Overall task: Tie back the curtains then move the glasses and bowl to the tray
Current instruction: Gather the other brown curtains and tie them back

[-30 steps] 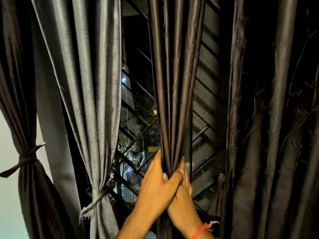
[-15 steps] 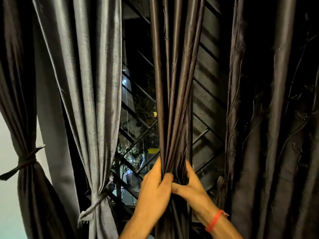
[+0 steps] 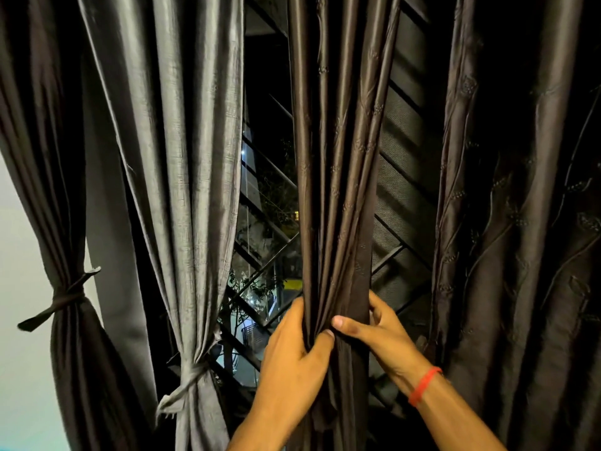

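A dark brown embroidered curtain [image 3: 338, 177] hangs in the middle, gathered into a narrow bundle. My left hand [image 3: 292, 356] grips the bundle from its left side, thumb pressed across the folds. My right hand [image 3: 380, 333], with a red band on the wrist, wraps around the bundle from the right, thumb lying over the front. A grey curtain [image 3: 182, 157] to the left is bound low with a knotted grey tie [image 3: 188, 382]. At the far left a dark curtain [image 3: 42, 157] is bound with a dark tie [image 3: 65, 297]. Glasses, bowl and tray are out of view.
A wide dark embroidered curtain [image 3: 520, 222] hangs loose at the right. Behind the curtains a window with a diagonal metal grille [image 3: 403, 196] shows night outside. A pale wall [image 3: 19, 320] lies at the far left.
My right hand has come out from behind my left hand and moved to the right side of the bundle. Both hands now close around the gathered middle curtain.
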